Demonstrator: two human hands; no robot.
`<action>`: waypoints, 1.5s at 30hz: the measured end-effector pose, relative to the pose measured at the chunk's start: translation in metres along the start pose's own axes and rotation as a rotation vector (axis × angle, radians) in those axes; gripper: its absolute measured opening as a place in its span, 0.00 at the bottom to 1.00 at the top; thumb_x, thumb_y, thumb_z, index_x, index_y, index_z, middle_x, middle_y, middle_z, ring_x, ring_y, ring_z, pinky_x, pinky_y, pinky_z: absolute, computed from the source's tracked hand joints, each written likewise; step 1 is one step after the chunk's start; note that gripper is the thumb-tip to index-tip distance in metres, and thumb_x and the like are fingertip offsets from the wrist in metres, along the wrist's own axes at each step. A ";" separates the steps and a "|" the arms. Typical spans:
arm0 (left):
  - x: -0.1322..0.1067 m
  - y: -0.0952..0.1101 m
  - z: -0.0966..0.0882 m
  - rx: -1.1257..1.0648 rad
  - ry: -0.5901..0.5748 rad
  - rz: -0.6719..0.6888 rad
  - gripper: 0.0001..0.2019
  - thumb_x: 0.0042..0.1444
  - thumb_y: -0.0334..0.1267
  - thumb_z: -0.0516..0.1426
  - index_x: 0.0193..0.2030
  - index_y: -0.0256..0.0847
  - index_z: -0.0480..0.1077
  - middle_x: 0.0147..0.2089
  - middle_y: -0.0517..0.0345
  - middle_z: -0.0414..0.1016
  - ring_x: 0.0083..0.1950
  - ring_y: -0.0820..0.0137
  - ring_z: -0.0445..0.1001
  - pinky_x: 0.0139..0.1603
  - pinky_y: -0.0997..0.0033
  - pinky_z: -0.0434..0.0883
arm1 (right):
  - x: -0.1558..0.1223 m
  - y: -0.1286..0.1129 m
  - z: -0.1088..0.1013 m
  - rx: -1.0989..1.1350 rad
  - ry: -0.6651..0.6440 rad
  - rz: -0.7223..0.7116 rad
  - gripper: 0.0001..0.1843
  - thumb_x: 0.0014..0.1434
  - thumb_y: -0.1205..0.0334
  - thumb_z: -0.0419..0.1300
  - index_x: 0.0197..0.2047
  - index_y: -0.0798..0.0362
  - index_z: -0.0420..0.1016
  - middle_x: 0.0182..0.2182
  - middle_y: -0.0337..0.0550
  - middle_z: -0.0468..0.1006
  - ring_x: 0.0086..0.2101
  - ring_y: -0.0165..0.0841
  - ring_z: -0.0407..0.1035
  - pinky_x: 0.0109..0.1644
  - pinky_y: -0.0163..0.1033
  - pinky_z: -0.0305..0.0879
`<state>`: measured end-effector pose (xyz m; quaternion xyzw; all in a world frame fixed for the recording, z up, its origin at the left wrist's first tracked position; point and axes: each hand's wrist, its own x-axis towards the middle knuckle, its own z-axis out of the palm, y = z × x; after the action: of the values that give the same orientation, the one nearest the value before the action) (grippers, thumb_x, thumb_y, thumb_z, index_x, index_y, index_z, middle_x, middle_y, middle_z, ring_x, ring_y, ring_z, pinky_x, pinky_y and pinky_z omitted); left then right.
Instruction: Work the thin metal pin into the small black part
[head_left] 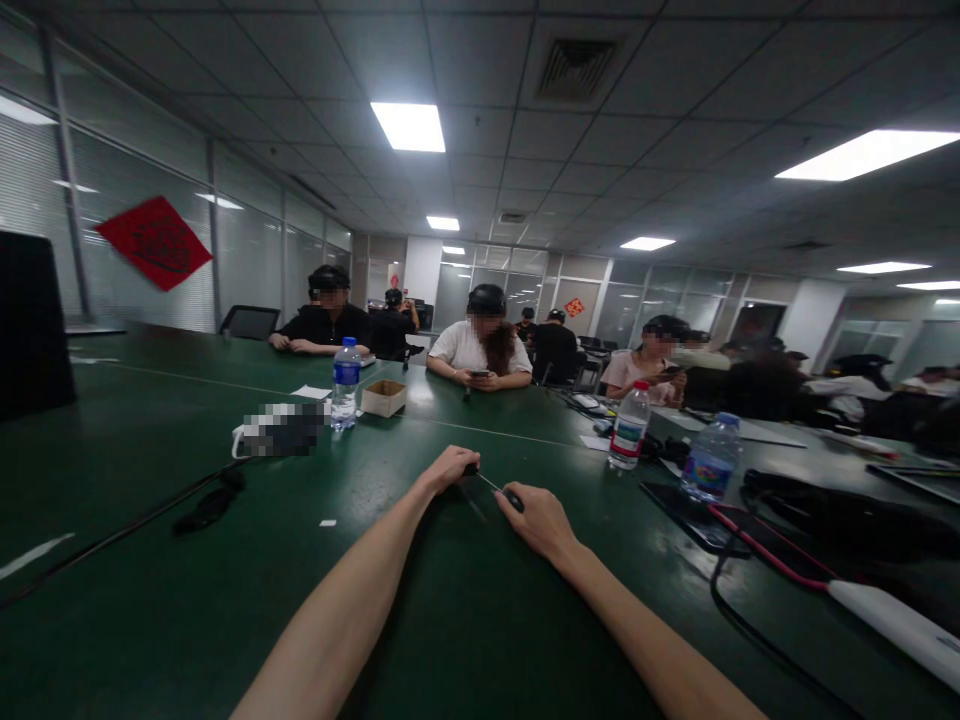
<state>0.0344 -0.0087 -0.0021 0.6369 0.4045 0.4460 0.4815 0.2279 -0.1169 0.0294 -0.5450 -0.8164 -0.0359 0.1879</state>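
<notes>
Over the green table, my right hand (541,520) is closed around the black handle of a screwdriver (513,498). Its thin metal shaft points up and left toward my left hand (448,468). That hand is closed, pinching a small black piece (470,469) whose kind I cannot make out. The shaft's far end meets the black piece or lies just beside it; which one, I cannot tell. Below the hands, the glossy tabletop (442,560) carries their reflection.
Left of my hands stand a water bottle (345,385) and an open small box (384,398). To the right are a red-capped bottle (630,425), a wider bottle (711,458), a dark tablet-like slab (675,510) and cables. Across the table, a person (480,345) holds a phone.
</notes>
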 end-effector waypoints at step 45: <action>0.005 -0.003 0.008 -0.176 -0.103 -0.014 0.22 0.51 0.58 0.58 0.29 0.42 0.56 0.14 0.73 0.52 0.14 0.79 0.50 0.19 0.77 0.44 | 0.038 0.007 0.007 -0.307 -0.012 0.036 0.38 0.68 0.37 0.35 0.37 0.52 0.79 0.33 0.53 0.81 0.37 0.42 0.77 0.39 0.40 0.66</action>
<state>0.0429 -0.0048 -0.0054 0.6115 0.3428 0.4431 0.5588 0.2194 -0.0791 0.0356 -0.5821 -0.7925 -0.1536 0.0980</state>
